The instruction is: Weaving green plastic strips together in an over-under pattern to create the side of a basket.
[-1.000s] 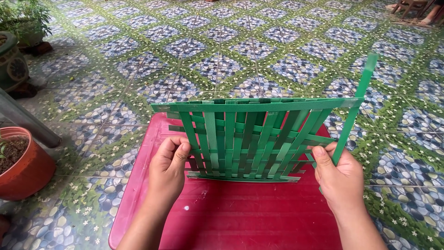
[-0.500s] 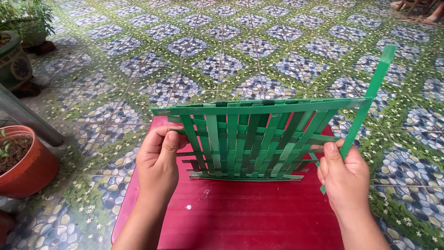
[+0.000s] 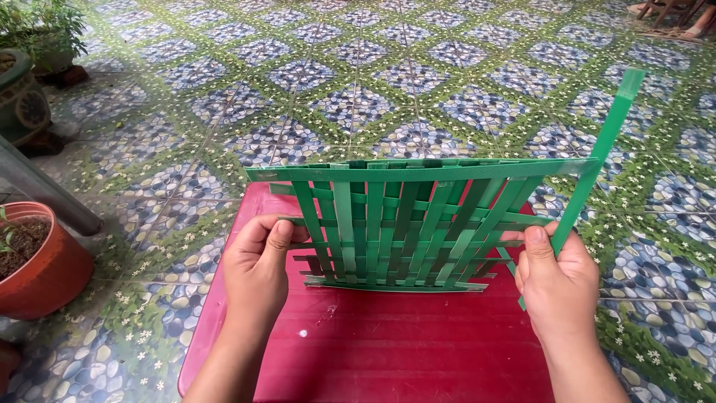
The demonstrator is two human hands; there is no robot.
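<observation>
A panel of woven green plastic strips stands upright on a red plastic table. My left hand pinches the end of a horizontal strip at the panel's left edge. At the panel's right edge my right hand grips strip ends, together with a long loose green strip that rises steeply up and to the right past the panel's top.
The floor is tiled in a blue pebble and green flower pattern. A terracotta pot with soil stands at the left, a grey pole behind it, and potted plants at the far left. Chair legs show at the top right.
Both hands have shifted slightly along the panel's edges. The long loose strip now leans further to the right and reaches higher.
</observation>
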